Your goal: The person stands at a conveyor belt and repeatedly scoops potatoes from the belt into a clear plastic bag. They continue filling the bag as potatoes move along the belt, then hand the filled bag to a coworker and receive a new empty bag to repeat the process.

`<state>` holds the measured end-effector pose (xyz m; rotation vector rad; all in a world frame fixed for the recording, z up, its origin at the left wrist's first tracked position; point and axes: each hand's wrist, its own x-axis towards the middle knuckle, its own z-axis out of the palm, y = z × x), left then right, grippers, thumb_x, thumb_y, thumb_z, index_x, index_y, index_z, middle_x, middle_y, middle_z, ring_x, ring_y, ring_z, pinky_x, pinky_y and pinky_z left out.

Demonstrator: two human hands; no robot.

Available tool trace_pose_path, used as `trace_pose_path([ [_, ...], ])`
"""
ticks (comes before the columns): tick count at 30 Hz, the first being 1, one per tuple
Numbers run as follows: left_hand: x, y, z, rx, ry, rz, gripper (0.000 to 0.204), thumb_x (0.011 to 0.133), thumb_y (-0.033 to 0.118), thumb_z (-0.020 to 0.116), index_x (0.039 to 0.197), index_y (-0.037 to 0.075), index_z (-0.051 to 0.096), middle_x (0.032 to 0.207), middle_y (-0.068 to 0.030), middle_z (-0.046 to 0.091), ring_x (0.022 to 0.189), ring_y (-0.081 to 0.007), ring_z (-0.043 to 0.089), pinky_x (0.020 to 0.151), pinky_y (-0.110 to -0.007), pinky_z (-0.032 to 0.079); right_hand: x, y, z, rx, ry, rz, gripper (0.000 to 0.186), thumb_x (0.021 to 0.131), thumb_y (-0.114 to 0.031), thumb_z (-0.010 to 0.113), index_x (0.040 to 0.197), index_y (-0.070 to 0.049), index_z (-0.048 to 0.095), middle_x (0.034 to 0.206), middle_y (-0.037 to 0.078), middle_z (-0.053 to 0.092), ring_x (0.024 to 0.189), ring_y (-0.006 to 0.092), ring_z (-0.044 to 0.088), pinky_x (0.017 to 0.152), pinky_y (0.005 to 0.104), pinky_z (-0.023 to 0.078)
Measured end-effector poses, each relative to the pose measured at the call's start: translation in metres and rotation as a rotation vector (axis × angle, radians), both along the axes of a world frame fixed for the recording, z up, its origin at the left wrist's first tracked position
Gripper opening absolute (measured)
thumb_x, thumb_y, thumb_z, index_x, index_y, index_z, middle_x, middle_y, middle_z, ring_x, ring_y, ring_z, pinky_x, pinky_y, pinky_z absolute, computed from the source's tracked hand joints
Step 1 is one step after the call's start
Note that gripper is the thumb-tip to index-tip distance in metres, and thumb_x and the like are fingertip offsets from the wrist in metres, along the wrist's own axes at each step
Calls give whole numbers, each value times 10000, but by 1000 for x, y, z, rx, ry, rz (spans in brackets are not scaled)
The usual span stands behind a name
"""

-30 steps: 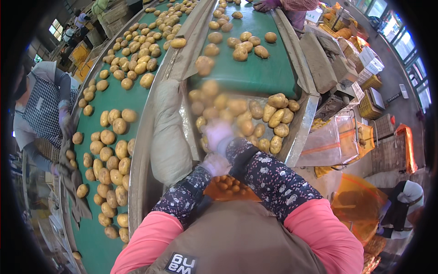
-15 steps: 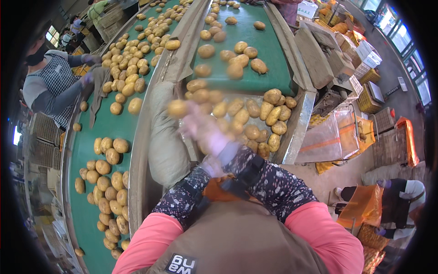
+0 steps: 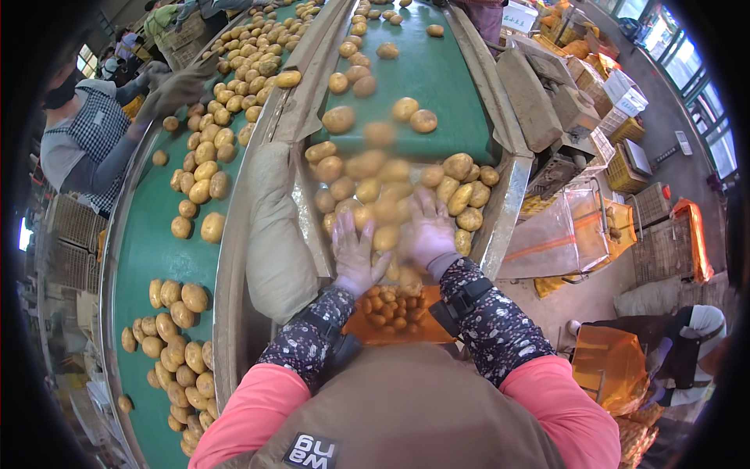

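My left hand (image 3: pixel 353 254) is open, fingers spread, at the left of the metal chute (image 3: pixel 506 215) among potatoes (image 3: pixel 367 187), some blurred by motion. Beside it, my right hand (image 3: pixel 428 230) is also open, its fingers spread against the potatoes. Below both hands an orange bag (image 3: pixel 363 328) contains several potatoes. The green belt (image 3: pixel 414 70) above the chute carries loose potatoes. A grey padded sack (image 3: pixel 273 234) lies along the chute's left side.
A second green belt (image 3: pixel 144 250) on the left carries many potatoes; a co-worker (image 3: pixel 82 148) in gloves stands beside it. At right are a wooden block (image 3: pixel 531 102), crates (image 3: pixel 648 250), bags on a frame (image 3: pixel 547 234) and another person (image 3: pixel 687 352) bending over orange bags.
My right hand has moved rightward and both hands are now spread apart, uncovering the bag below. Potatoes on both belts have shifted toward me. The left co-worker's arms have moved up.
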<state>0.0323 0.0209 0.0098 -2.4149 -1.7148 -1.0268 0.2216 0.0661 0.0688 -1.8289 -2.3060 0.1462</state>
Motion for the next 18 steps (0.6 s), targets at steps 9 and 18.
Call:
trace_pose_path([
  [9,0,0,9,-88,-36,-54,880,725,458,813,1472,204,423,1542,-259,292,1464,-532,210,1161,-615,243,-3,11,-5,1,99,246,508,805,-230,638,1284,-63,627,1218,162,663,1098,322,650,937,428,526],
  [18,-6,-2,25,-260,-16,-226,743,637,427,867,1269,142,601,1312,-149,570,1331,-468,460,1098,-588,377,-9,-3,-13,-123,236,351,256,855,-195,606,1088,-125,689,1104,132,685,1007,336,672,829,452,554],
])
